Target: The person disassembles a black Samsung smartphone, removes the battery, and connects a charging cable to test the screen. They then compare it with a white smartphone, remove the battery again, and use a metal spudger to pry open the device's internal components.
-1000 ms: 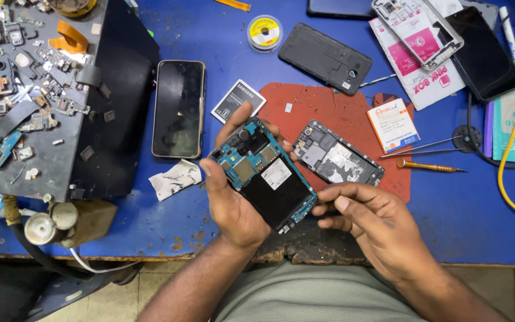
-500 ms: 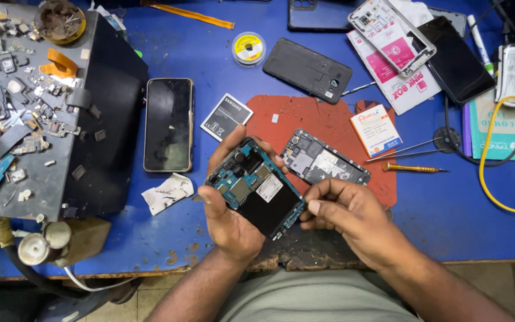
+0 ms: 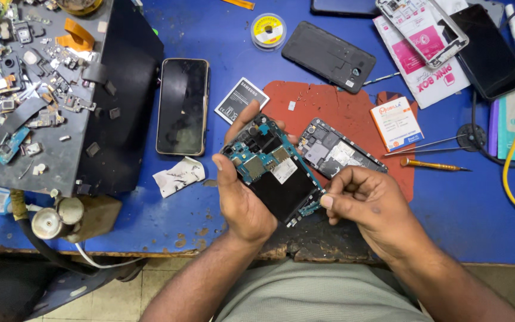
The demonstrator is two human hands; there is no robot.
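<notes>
We see an opened phone [image 3: 275, 173], circuit board up, held above the blue table's [image 3: 478, 214] front edge. Left hand [image 3: 242, 197] is wrapped around it from the left side and back. Right hand [image 3: 365, 206] is pinched at its lower right corner. Just behind lies a phone frame [image 3: 341, 149] on a red mat [image 3: 329, 107]; a screwdriver [image 3: 433, 165] is to the right.

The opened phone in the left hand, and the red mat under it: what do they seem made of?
Opened phone: green-blue circuit board with small metal shields, in a black, likely plastic, frame; matte. Red mat: looks like soft rubber or silicone, dull, with worn, nicked edges. The left hand grips the phone; the right hand touches its lower corner.
</notes>
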